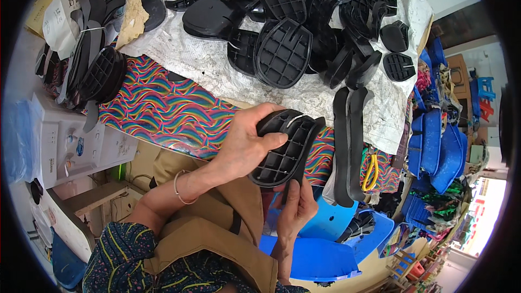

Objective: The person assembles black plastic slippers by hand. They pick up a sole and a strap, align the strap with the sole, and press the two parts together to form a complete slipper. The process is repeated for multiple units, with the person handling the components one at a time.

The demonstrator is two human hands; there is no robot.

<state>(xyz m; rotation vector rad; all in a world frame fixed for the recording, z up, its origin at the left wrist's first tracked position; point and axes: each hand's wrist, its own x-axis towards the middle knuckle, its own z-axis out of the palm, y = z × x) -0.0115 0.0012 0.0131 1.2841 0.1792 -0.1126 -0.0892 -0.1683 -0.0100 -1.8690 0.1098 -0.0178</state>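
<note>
My left hand point(241, 146) grips a black rounded shoe-sole piece point(282, 154) in front of me, thumb pressed on its gridded hollow side. A short whitish line shows near the top of that piece. Along its right edge runs a dark flexible strip point(307, 154), and my right hand point(297, 206) pinches the strip's lower end below the piece. How far the strip reaches around the back is hidden. Just right of my hands, two long dark strips point(350, 146) lie side by side over the table's front edge.
Black sole pieces point(283, 53) are heaped on a stained white sheet point(190, 62) over the colourful patterned table point(163, 106). At left lie a tied bundle of dark strips point(89, 43) and a white machine point(81, 141). Yellow-handled scissors point(371, 172) sit right; blue bins point(320, 260) stand below.
</note>
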